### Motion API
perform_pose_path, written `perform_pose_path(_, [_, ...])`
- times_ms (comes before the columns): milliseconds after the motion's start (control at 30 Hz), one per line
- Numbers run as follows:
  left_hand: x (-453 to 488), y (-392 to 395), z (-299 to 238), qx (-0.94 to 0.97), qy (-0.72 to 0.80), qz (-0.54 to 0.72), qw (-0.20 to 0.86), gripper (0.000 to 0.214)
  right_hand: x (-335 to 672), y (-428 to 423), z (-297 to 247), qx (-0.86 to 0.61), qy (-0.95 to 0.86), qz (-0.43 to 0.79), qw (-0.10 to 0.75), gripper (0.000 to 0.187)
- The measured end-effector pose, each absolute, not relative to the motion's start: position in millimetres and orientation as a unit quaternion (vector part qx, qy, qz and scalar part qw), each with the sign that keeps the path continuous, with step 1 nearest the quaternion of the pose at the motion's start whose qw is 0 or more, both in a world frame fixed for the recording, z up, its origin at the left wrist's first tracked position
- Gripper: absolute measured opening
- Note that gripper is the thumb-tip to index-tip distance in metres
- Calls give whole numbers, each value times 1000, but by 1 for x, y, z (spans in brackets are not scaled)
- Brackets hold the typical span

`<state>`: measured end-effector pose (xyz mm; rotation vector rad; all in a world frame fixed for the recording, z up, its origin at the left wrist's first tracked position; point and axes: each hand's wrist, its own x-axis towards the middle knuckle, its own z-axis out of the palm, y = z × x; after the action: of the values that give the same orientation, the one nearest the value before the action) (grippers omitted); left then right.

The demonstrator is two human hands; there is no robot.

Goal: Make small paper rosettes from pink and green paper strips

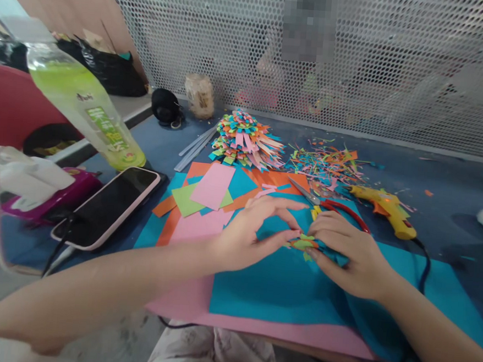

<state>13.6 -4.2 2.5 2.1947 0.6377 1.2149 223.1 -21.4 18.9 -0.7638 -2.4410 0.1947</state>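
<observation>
Bare forearms point(147, 276) are closest, stretched over pink paper point(190, 288) and blue paper point(275, 293), and between the two hands, over the blue, is a small green and orange paper piece point(304, 244). Thumb and pointing finger of the left hand point(244, 233) pinch one edge – almost no gap – while the right hand point(350, 255) grips the other side, its thumb below and fingers bent above. Farther back are red-handled scissors point(345, 208), a yellow glue gun point(384, 206) and a fluffy paper-strip cone point(244, 141) – pink, blue, green and orange.
</observation>
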Motion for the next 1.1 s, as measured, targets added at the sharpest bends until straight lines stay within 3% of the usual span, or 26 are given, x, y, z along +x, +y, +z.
perform_pose_path(467, [13,-4,4,819,238,463,243,28,223,-22,19,-290,-909,88,287,8])
perform_pose_path(667, [12,-3,1,790,232,481,302,43,224,-22,19,-315,-896,106,294,9])
perform_pose_path(867, [15,-2,-1,789,224,472,323,41,224,-24,21,-337,-885,170,273,9])
perform_pose_path(1100, [16,-4,-2,777,232,473,344,40,221,-24,23,-322,-891,156,279,9])
